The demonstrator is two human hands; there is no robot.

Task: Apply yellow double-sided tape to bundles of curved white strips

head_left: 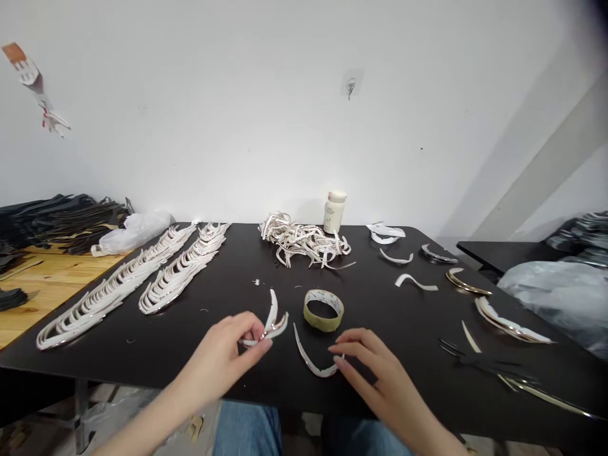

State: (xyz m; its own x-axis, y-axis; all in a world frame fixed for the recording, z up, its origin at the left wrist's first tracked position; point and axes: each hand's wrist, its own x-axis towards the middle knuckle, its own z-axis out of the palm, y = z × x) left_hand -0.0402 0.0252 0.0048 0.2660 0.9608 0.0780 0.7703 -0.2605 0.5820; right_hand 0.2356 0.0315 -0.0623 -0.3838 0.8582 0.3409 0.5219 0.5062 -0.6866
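Observation:
My left hand [240, 345] pinches a few curved white strips [273, 322] with shiny edges, held just above the black table. To its right, my right hand [373, 364] has thumb and fingertips at the end of one curved white strip [311, 365], which arcs down along the table; the fingers partly cover that end. A roll of yellowish tape [323, 323] lies just beyond both hands. Behind it is a tangled heap of whitish strips [304, 240].
Two long rows of overlapping curved strips [114, 288] lie at left. A white bottle [335, 212] stands near the wall. Loose curved pieces [508, 323] and thin black items [489, 364] are on the right. Dark strips [71, 218] cover a wooden table at far left.

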